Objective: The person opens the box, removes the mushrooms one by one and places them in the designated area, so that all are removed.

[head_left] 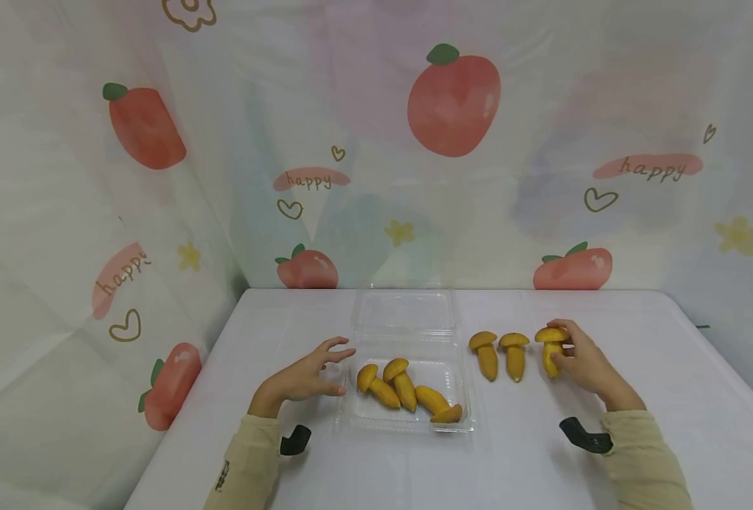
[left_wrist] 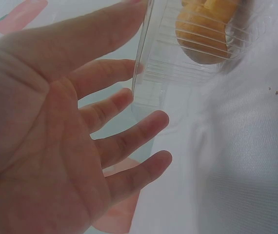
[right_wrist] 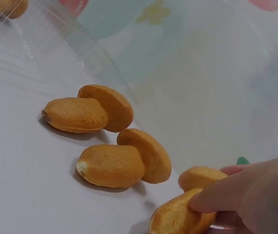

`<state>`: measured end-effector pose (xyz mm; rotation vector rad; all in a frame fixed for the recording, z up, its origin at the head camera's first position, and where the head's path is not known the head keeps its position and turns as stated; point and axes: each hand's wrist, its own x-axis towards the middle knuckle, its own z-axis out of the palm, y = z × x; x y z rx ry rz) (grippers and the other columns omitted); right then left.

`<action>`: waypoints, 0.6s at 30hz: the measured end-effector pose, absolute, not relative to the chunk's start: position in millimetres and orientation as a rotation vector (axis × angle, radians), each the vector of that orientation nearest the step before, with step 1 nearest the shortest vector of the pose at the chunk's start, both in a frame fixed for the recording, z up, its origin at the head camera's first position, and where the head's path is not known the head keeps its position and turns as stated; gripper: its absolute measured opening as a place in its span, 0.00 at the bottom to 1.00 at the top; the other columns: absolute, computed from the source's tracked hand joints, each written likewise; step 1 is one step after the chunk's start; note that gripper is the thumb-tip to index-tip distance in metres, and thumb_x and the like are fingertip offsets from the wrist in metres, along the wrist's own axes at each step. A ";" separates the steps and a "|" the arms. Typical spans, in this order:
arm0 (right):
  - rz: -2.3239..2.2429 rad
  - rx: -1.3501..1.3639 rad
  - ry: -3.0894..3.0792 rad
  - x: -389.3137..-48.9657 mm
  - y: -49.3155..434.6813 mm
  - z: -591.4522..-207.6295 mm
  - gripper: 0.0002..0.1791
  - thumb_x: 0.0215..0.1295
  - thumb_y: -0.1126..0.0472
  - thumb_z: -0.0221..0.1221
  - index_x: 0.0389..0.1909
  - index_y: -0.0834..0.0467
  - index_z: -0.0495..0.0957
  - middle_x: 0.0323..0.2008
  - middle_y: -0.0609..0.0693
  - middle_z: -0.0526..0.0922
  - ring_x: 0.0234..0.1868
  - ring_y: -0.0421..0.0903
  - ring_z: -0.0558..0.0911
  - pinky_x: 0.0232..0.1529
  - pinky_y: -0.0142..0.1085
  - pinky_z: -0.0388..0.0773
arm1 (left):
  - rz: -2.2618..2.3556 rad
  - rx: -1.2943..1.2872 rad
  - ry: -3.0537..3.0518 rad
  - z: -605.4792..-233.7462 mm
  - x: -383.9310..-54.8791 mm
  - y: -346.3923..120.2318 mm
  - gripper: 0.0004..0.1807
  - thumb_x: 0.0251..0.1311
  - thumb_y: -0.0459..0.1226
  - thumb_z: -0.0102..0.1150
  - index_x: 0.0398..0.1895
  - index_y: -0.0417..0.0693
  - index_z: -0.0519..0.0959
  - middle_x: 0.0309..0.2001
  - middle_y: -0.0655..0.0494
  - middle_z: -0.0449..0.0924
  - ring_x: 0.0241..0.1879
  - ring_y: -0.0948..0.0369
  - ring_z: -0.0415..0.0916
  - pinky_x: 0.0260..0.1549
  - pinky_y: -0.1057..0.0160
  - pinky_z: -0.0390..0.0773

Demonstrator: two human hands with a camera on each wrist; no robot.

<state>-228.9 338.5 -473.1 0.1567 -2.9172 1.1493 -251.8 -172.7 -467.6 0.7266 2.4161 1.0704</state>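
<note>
My right hand [head_left: 585, 363] grips a yellow toy-like mushroom [head_left: 551, 353] by its side, thumb on the stem and fingers by the cap. In the right wrist view the thumb presses on this mushroom [right_wrist: 175, 213]. To its left, two similar mushrooms, a nearer one [head_left: 514, 355] and a farther one [head_left: 486, 354], lie side by side with caps away from me. My left hand [head_left: 304, 377] has its fingers spread beside the left wall of a clear plastic clamshell box [head_left: 408, 427] and holds nothing. Inside the box lie three mushrooms [head_left: 402, 386], one with its cap toward me.
The box's clear lid [head_left: 404, 312] is folded back flat on the white table [head_left: 510, 453]. A patterned curtain [head_left: 376, 212] hangs along the table's back edge and left side. Black curved pieces stick out by both wrists, one at the right sleeve [head_left: 585, 435].
</note>
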 end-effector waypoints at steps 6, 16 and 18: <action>1.197 0.093 -2.972 -231.1 340.4 -477.7 0.30 0.68 0.73 0.53 0.69 0.71 0.55 0.59 0.77 0.68 0.56 0.73 0.74 0.50 0.53 0.83 | 1.064 0.739 2.422 -468.2 -252.8 -173.2 0.41 0.63 0.38 0.68 0.78 0.46 0.61 0.81 0.47 0.46 0.76 0.39 0.55 0.71 0.32 0.59; 1.222 0.081 -2.976 -233.4 344.0 -482.7 0.28 0.71 0.73 0.52 0.69 0.74 0.55 0.58 0.80 0.69 0.56 0.74 0.75 0.42 0.39 0.83 | 1.058 0.725 2.427 -469.3 -253.2 -173.1 0.41 0.63 0.38 0.69 0.78 0.48 0.62 0.81 0.48 0.46 0.76 0.39 0.56 0.71 0.32 0.59; 1.244 0.060 -2.981 -234.1 344.5 -483.7 0.29 0.71 0.73 0.51 0.69 0.74 0.54 0.59 0.81 0.68 0.56 0.74 0.75 0.43 0.40 0.84 | 1.058 0.727 2.427 -469.9 -253.3 -173.5 0.41 0.63 0.38 0.69 0.78 0.48 0.61 0.81 0.48 0.46 0.76 0.39 0.56 0.71 0.32 0.60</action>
